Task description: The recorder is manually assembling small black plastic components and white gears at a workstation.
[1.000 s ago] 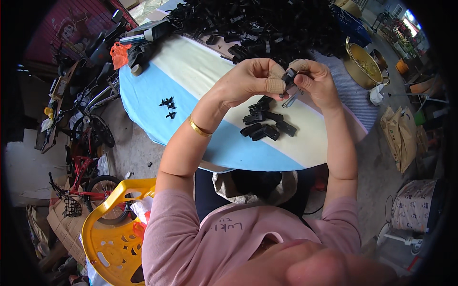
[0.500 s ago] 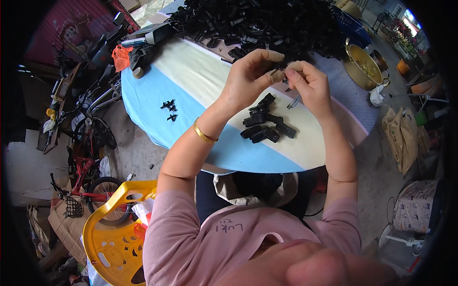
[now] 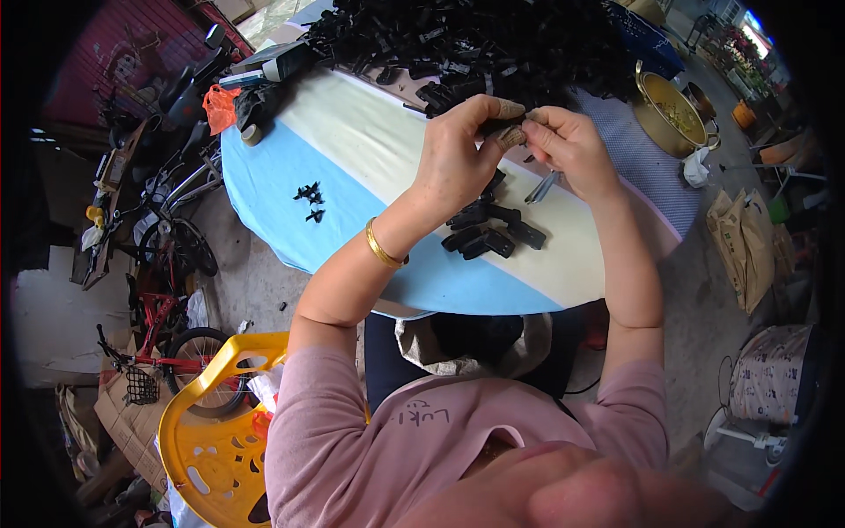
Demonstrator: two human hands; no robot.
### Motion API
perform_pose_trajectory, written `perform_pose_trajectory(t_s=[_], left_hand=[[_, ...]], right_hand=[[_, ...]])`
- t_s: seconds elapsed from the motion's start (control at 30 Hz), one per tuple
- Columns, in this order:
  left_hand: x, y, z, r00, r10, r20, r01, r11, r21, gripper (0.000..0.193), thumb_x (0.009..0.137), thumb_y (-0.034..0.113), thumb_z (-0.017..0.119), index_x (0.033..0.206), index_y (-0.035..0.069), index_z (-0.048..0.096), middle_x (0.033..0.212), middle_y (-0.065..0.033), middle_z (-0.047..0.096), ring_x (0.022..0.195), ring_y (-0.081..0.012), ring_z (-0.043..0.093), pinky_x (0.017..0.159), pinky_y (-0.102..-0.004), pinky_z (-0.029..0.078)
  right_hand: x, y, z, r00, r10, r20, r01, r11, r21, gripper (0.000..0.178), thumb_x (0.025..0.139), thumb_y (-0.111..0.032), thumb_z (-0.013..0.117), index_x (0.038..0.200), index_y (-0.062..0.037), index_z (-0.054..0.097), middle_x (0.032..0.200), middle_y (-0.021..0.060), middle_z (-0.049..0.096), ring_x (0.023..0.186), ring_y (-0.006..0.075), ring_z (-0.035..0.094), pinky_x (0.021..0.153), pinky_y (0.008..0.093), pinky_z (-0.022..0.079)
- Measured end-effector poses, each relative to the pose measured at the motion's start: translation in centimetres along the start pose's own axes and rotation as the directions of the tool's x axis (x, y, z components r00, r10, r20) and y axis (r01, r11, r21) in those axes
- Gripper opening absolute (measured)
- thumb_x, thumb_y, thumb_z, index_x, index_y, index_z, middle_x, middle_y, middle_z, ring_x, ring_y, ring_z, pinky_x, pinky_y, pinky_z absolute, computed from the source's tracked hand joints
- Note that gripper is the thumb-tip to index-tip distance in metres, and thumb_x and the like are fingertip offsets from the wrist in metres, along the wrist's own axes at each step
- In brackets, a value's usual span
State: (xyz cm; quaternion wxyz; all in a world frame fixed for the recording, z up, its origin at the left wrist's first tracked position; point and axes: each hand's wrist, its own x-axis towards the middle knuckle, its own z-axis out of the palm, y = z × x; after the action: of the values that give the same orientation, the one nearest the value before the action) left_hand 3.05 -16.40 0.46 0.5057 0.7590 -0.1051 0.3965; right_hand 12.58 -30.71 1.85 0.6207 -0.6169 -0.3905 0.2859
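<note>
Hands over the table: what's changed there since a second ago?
The left hand turned, wrist shifting right and nearer the body; the black piece between the hands is now hard to see. The right hand keeps its metal tool. Loose black parts stayed put.

Left head-worn fisheye — looks steeply down from above, near table [image 3: 352, 136] — wide, edges bending.

The round table's smooth cloth [image 3: 378, 150] has broad light-blue and cream stripes with narrow pale-pink bands. Chunky plastic parts [image 3: 488, 242] on it are black, matching the large plastic heap [image 3: 475, 53]. The slender metal tool [image 3: 540, 187] is silver, the rounded bangle [image 3: 378, 242] gold, the cotton shirt [image 3: 422, 466] dusty pink with dark lettering, the openwork plastic chair [image 3: 222, 471] bright yellow.
</note>
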Motion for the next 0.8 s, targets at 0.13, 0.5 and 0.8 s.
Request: perform_pose_trajectory(t_s=[0.13, 0.5, 0.8], left_hand=[[0.5, -0.6, -1.1, 0.956, -0.220, 0.192, 0.240, 0.967, -0.086, 0.021, 0.071, -0.004, 0.064, 0.090, -0.003, 0.054, 0.082, -0.0100, 0.060, 0.072, -0.0158, 0.059, 0.066, -0.0231, 0.048], [0.6, -1.3, -2.6, 0.492, -0.233, 0.839, 0.238, 0.963, 0.128, 0.027, 0.069, 0.010, 0.070, 0.092, 0.001, 0.058, 0.085, -0.0061, 0.061, 0.081, -0.0151, 0.057, 0.074, -0.0279, 0.046], [0.3, -2.2, 0.0, 0.988, 0.135, 0.076, -0.155, 0.879, 0.451, 0.078, 0.059, 0.005, 0.076, 0.124, 0.002, 0.035, 0.112, -0.0178, 0.050, 0.097, -0.0324, 0.052, 0.081, -0.0342, 0.046]], right_hand=[[0.3, 0.4, -2.7, 0.961, -0.250, -0.120, 0.168, 0.870, -0.463, 0.018, 0.080, -0.014, 0.062, 0.091, 0.0011, 0.060, 0.072, -0.0001, 0.059, 0.062, 0.0033, 0.048, 0.054, 0.0180, 0.038], [1.8, 3.5, -1.4, 0.966, 0.021, -0.259, -0.255, 0.282, -0.925, 0.026, 0.069, -0.028, 0.067, 0.080, -0.0039, 0.065, 0.076, 0.0139, 0.064, 0.074, 0.0286, 0.061, 0.066, 0.0347, 0.048], [1.4, 1.8, -1.8, 0.920, 0.264, -0.290, -0.300, 0.950, -0.089, 0.018, 0.076, -0.018, 0.063, 0.071, -0.0013, 0.060, 0.057, -0.0008, 0.051, 0.045, 0.0031, 0.041, 0.039, 0.0174, 0.029]])
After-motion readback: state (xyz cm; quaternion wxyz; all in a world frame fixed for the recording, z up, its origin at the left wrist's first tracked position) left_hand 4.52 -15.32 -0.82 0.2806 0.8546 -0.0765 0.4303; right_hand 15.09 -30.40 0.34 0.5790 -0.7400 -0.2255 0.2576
